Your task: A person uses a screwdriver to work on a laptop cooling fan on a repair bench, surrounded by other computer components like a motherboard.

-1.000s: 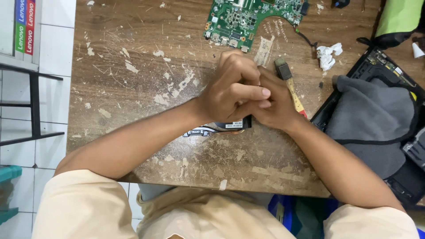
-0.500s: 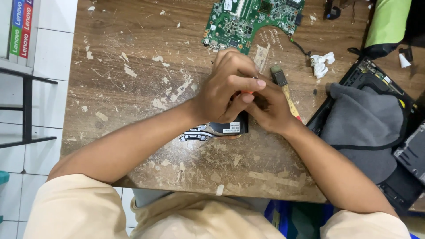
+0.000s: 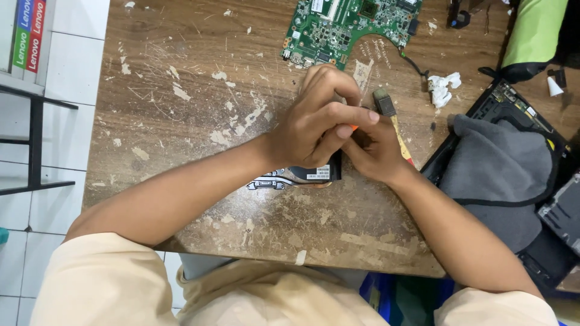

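The worn wooden surface [image 3: 181,90] carries all items, and the cooling fan assembly [image 3: 302,175] serves here as the landmark. This dark fan unit, with a metal heat pipe extending to its left, lies flat on the surface directly beneath both hands. The left hand [image 3: 314,124] is positioned over the fan assembly, fingers curled and pressed against the right hand; a small orange part [image 3: 354,128] shows at its fingertips, but what that part belongs to cannot be determined. The right hand [image 3: 374,151] sits just right of the fan assembly, fingers bent inward and touching the left hand; whether either hand is actually clamped on an object cannot be told, because the fingers hide the contact area. A small brush [image 3: 393,124] with a dark bristle head and a yellow handle lies just beyond and to the right of the fan assembly, its handle passing under the right hand. A green circuit board [image 3: 344,27] lies farther away, above the fan assembly, at the far edge of the surface. A crumpled white tissue [image 3: 444,87] lies to the upper right of the fan assembly. A grey cloth [image 3: 501,169] rests to the right, draped over an opened black laptop base [image 3: 513,105].
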